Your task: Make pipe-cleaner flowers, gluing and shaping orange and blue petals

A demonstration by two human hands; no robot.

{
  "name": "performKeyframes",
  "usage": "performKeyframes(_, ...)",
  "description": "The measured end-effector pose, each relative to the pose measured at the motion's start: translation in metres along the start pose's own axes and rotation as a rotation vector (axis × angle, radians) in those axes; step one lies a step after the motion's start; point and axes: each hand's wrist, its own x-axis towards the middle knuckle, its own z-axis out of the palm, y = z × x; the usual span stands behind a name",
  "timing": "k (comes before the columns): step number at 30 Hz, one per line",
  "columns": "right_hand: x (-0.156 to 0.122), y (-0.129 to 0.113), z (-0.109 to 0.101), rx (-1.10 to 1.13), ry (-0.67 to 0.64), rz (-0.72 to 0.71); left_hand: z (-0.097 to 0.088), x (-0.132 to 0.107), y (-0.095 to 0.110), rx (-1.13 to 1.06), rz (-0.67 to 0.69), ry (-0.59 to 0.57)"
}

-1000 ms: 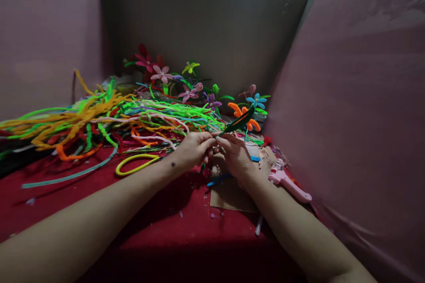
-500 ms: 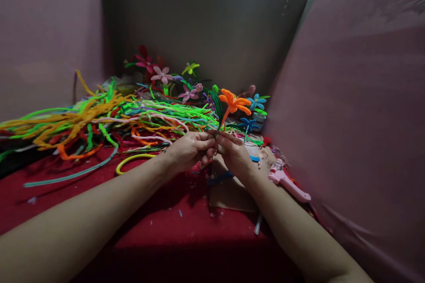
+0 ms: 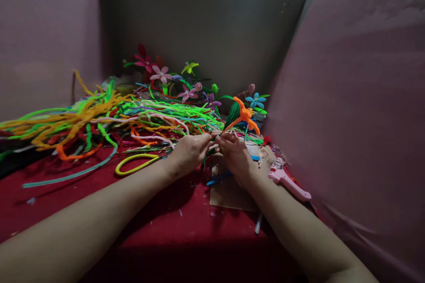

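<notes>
An orange pipe-cleaner flower (image 3: 245,114) with a dark green leaf (image 3: 233,114) leans to the right above my hands. My right hand (image 3: 234,154) is closed around its stem, fingertips pinched together. My left hand (image 3: 191,149) is closed too, its fingertips meeting the right ones at the stem. A bit of dark green shows below the fingers, between the hands. The stem itself is mostly hidden by my fingers.
A heap of loose pipe cleaners (image 3: 152,112) spreads over the red cloth (image 3: 159,230) at left. Yellow-handled scissors (image 3: 133,159) lie by my left wrist. Finished flowers (image 3: 161,74) stand behind. A pink glue gun (image 3: 288,181) and cardboard (image 3: 229,196) are at right.
The orange flower has tipped over to the right and sunk lower, its face turned away. The leaf has swung with it, and my left hand has rolled over.
</notes>
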Motion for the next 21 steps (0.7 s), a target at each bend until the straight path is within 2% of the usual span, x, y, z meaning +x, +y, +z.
performKeyframes(2,0.0,0.003,0.0,-0.018,0.037,0.004,0.006,-0.004,-0.003,0.252,0.086,0.124)
performKeyframes(5,0.0,0.004,0.0,-0.078,0.044,-0.011,0.009,-0.006,-0.006,0.301,0.1,0.14)
performKeyframes(7,-0.001,0.004,0.0,-0.138,0.019,-0.028,0.008,-0.004,-0.005,0.153,0.037,0.11)
performKeyframes(9,-0.001,0.005,0.0,-0.161,-0.04,-0.046,0.005,0.0,-0.002,-0.124,-0.096,0.049)
performKeyframes(13,-0.002,0.004,0.0,-0.056,-0.12,-0.047,0.001,0.006,0.006,-0.656,-0.317,-0.09)
performKeyframes(18,0.0,-0.001,-0.001,0.012,-0.203,0.014,-0.002,0.005,0.007,-0.955,-0.454,-0.16)
performKeyframes(21,0.0,-0.004,-0.001,0.021,-0.23,0.082,-0.006,0.005,0.003,-1.064,-0.494,-0.291)
